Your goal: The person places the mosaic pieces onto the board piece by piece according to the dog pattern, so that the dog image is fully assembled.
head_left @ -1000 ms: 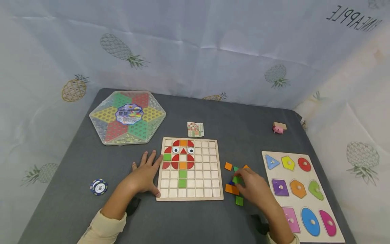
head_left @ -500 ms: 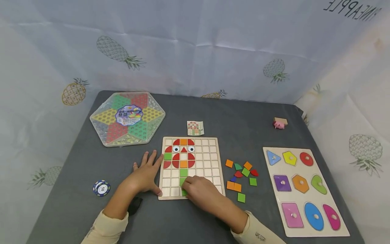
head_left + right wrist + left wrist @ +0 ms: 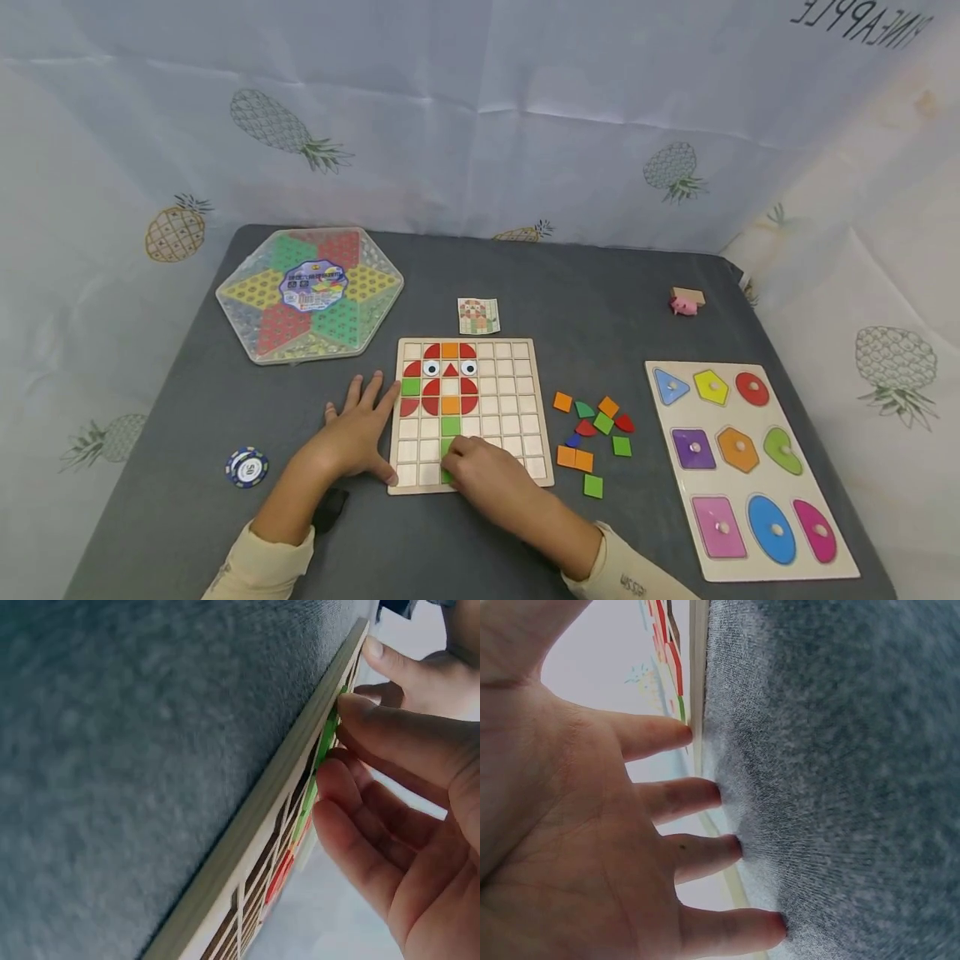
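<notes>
A square wooden grid board (image 3: 512, 406) lies in the middle, with red, orange and green pieces and two eye pieces in its left columns. Fingers spread, my left hand (image 3: 352, 437) rests along the board's left side, thumb at the lower left corner and index fingertip at the edge. In the left wrist view its fingertips (image 3: 727, 847) meet the cloth. My right hand (image 3: 487, 475) reaches over the lower board. Thumb and fingers pinch a green square tile (image 3: 447, 477) at the bottom row, beneath other green tiles; the hand partly hides it.
Loose tiles (image 3: 575, 457) in orange, green, red and blue lie right of the board. A picture card (image 3: 478, 317) is behind it. Around stand a hexagonal game box (image 3: 337, 321), poker chips (image 3: 247, 467), a knobbed shape puzzle (image 3: 738, 508) and a small pink pig (image 3: 684, 306).
My right hand has moved left from the loose tiles to the board's bottom row, bringing a green square tile. My left hand has stayed at the board's left side.
</notes>
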Available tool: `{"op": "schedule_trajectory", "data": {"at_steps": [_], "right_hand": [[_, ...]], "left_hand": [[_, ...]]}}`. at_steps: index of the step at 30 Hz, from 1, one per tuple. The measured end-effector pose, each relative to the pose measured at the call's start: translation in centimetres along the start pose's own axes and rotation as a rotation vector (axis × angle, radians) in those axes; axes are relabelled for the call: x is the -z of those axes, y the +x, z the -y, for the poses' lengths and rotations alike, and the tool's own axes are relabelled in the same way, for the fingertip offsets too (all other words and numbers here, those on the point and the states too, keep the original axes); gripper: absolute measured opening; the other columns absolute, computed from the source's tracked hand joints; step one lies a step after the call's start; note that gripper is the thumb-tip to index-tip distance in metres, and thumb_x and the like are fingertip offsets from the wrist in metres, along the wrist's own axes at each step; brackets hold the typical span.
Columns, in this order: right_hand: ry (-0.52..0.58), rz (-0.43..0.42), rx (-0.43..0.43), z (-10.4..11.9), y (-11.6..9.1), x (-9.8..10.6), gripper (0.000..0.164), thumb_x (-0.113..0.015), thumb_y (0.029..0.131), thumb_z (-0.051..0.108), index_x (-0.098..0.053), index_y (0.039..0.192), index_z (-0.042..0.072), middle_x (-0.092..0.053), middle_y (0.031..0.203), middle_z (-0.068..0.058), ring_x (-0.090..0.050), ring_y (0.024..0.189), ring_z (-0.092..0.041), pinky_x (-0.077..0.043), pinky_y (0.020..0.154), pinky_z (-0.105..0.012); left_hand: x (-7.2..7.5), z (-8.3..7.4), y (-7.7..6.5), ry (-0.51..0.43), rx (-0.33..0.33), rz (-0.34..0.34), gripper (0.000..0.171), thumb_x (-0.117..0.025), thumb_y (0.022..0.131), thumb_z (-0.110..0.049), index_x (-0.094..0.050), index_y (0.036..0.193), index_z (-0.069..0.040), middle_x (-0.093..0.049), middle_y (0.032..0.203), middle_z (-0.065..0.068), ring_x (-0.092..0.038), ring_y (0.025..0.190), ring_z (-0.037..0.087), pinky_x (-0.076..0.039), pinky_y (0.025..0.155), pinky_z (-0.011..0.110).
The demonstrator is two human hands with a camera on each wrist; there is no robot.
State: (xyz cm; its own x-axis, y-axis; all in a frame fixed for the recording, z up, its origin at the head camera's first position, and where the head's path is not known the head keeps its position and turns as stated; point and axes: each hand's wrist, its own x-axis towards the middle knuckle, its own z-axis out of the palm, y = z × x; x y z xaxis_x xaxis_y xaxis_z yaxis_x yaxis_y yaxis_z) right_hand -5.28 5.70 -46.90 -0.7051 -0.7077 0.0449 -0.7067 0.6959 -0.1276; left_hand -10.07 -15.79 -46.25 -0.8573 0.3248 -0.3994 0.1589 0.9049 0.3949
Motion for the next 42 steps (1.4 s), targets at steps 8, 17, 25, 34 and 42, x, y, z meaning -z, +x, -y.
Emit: {"op": "schedule_trajectory", "data": {"at_steps": [8,17,25,34,42], "right_hand": [[0.203,-0.012,-0.071,-3.0,-1.4,1.5,0.013,-0.067,0.08,0.015,-0.069,0.093,0.016,-0.063,0.089,0.007,-0.057,0.082,-0.005,-0.049,0.073,-0.021],[0.0,-0.117,-0.488,-10.2,-5.0,1.5,0.018,-0.075,0.07,0.006,-0.069,0.087,0.011,-0.063,0.091,-0.003,-0.059,0.083,-0.021,-0.051,0.069,-0.034],[0.048,-0.072,-0.534,-11.1,-5.7,1.2,0.015,-0.072,0.073,0.001,-0.067,0.085,0.008,-0.059,0.09,-0.007,-0.059,0.079,-0.023,-0.051,0.068,-0.035],[0.073,0.0,-0.556,-12.4,-5.0,2.1,0.016,-0.069,0.073,-0.002,-0.065,0.086,0.006,-0.058,0.089,-0.01,-0.057,0.076,-0.024,-0.051,0.069,-0.037],[0.16,-0.068,-0.331,-9.8,-2.2,3.6,0.016,-0.071,0.075,0.005,-0.064,0.089,0.01,-0.058,0.089,-0.001,-0.055,0.077,-0.012,-0.048,0.066,-0.028]], "left_hand": [[-0.3,-0.1,-0.2,-0.015,0.007,0.016,0.129,-0.089,0.043,-0.04,-0.017,0.146,-0.01,-0.005,0.15,0.021,0.003,0.134,0.046,-0.008,0.09,0.075],[-0.5,0.2,-0.5,-0.012,-0.004,0.018,0.128,-0.089,0.043,-0.039,-0.017,0.145,-0.009,-0.006,0.149,0.022,0.003,0.134,0.046,-0.008,0.089,0.076],[-0.4,0.1,-0.5,-0.012,-0.005,0.02,0.128,-0.089,0.044,-0.039,-0.017,0.146,-0.01,-0.005,0.15,0.022,0.004,0.134,0.045,-0.008,0.089,0.075],[-0.2,0.0,-0.2,-0.007,-0.001,0.008,0.128,-0.089,0.043,-0.039,-0.018,0.145,-0.009,-0.006,0.149,0.022,0.004,0.134,0.046,-0.007,0.089,0.075],[-0.2,0.1,0.2,-0.005,0.01,-0.002,0.129,-0.089,0.043,-0.04,-0.016,0.146,-0.01,-0.005,0.15,0.021,0.004,0.134,0.046,-0.007,0.089,0.075]]}}
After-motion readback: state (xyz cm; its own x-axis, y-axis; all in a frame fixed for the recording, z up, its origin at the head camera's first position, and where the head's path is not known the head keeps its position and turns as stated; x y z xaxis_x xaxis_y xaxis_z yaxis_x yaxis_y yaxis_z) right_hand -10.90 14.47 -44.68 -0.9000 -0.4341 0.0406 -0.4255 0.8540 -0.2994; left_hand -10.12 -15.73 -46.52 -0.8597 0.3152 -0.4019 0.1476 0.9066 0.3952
